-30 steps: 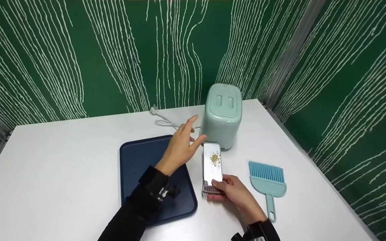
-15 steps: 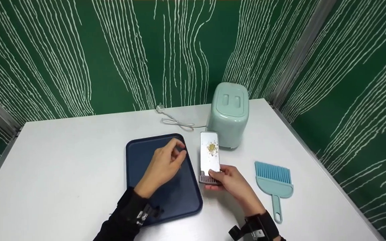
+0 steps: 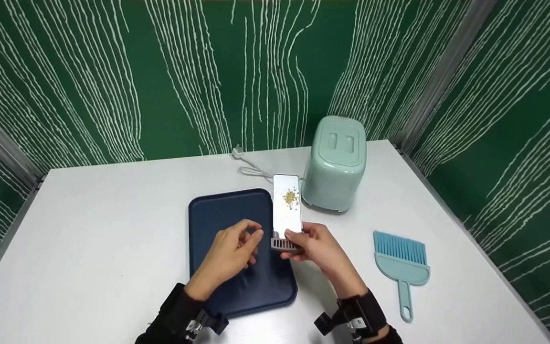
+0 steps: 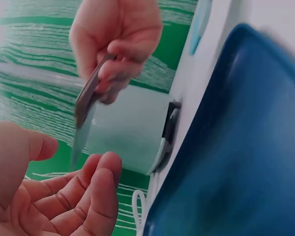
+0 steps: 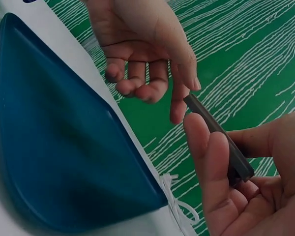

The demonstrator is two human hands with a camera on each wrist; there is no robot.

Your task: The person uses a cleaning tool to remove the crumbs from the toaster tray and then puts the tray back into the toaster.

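Observation:
My right hand [image 3: 320,248] pinches the slotted grey end of a toaster crumb tray [image 3: 287,220], thumb on top and fingers beneath. A small heap of golden crumbs [image 3: 290,197] lies on its flat, shiny surface. The crumb tray is held above the right edge of a dark blue serving tray [image 3: 208,210]. My left hand [image 3: 229,251] hovers over the blue tray with loosely bent fingers and nothing in them, just left of the crumb tray. In the left wrist view the crumb tray [image 4: 86,101] appears edge-on, so its crumbs are hidden there.
A mint-green toaster [image 3: 334,165] stands behind the crumb tray, its white cord and plug [image 3: 237,153] trailing left along the table's back edge. At the right lies a blue-bristled hand brush [image 3: 401,260]. Green walls with white streaks enclose the white table [image 3: 112,239].
The crumb tray has come away from the toaster's foot, leftward to the blue tray's edge, in my right hand. My left hand has drawn back from the toaster over the blue tray.

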